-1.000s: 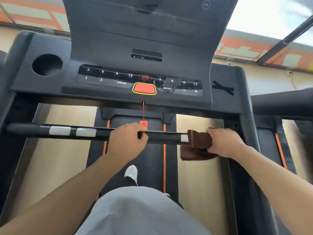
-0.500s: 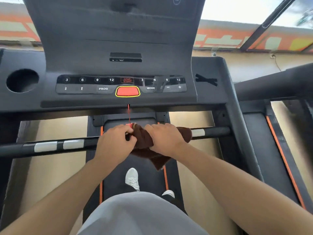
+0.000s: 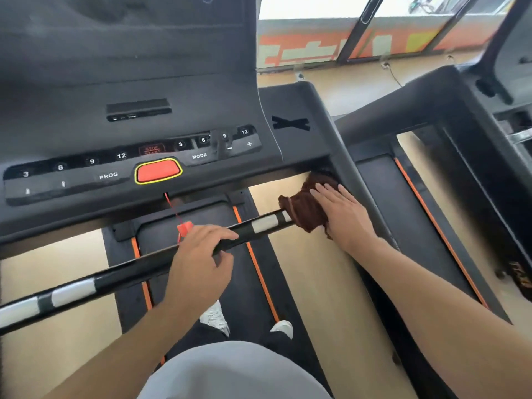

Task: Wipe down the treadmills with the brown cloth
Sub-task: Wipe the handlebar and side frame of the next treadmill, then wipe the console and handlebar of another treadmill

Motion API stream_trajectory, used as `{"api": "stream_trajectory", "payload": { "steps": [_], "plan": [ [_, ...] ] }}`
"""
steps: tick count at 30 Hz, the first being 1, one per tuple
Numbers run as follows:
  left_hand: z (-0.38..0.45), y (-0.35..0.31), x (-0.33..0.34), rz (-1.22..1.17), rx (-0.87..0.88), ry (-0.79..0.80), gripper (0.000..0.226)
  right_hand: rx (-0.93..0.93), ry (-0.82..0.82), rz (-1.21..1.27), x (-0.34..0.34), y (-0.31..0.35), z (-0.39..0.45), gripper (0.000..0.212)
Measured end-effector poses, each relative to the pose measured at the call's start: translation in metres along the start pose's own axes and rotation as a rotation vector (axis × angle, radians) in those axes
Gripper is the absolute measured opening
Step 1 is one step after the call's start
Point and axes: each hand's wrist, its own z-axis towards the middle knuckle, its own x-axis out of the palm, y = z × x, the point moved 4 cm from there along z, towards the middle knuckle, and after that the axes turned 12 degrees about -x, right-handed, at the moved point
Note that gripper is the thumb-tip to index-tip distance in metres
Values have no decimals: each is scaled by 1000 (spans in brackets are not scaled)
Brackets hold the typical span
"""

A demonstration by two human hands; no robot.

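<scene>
I stand on a black treadmill whose console (image 3: 129, 156) fills the upper left. Its black crossbar (image 3: 121, 276) with silver sensor patches runs from lower left to the right upright (image 3: 354, 180). The brown cloth (image 3: 305, 208) is bunched over the bar's right end, where it meets the upright. My right hand (image 3: 342, 214) presses on the cloth with straight fingers. My left hand (image 3: 201, 254) rests over the middle of the bar, fingers curled round it. A red safety clip (image 3: 184, 227) hangs on a cord just beyond my left hand.
A second treadmill (image 3: 426, 214) with orange belt trim stands close on the right, its frame rising at the top right. Pale wooden floor shows between the machines. My shoes (image 3: 216, 316) stand on the belt below. A window sill with orange lettering lies beyond.
My right hand has slid the cloth from the middle of the bar to its right end by the upright. My left hand stays on the bar. The view has swung right.
</scene>
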Motion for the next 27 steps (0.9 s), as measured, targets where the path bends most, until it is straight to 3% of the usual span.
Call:
{"api": "stream_trajectory", "payload": {
  "steps": [4,6,9,12,14,16,19,24,27],
  "plan": [
    [-11,-16,49,-361,-460,564,27,160,-215,236,-17,20,-38,57],
    [-16,-23,68,-492,-641,691,44,225,-237,523,-24,37,-54,63],
    [-16,-41,80,-741,-727,651,54,260,-258,919,-27,61,-88,70],
    [-24,-61,92,-860,-802,639,32,261,-235,1008,-23,83,-129,76],
    [-32,-73,97,-665,-688,602,30,365,-274,1057,-12,86,-162,73],
    [-43,-82,108,-446,-568,582,22,588,-406,1163,-3,83,-199,56],
    [-73,-95,132,-453,-638,661,14,815,-552,1121,15,77,-256,35],
    [-141,-122,161,-578,-687,771,6,947,-652,1283,28,87,-330,55],
    [-184,-145,166,-616,-603,857,25,1015,-767,1470,48,92,-368,60]
  ]
}}
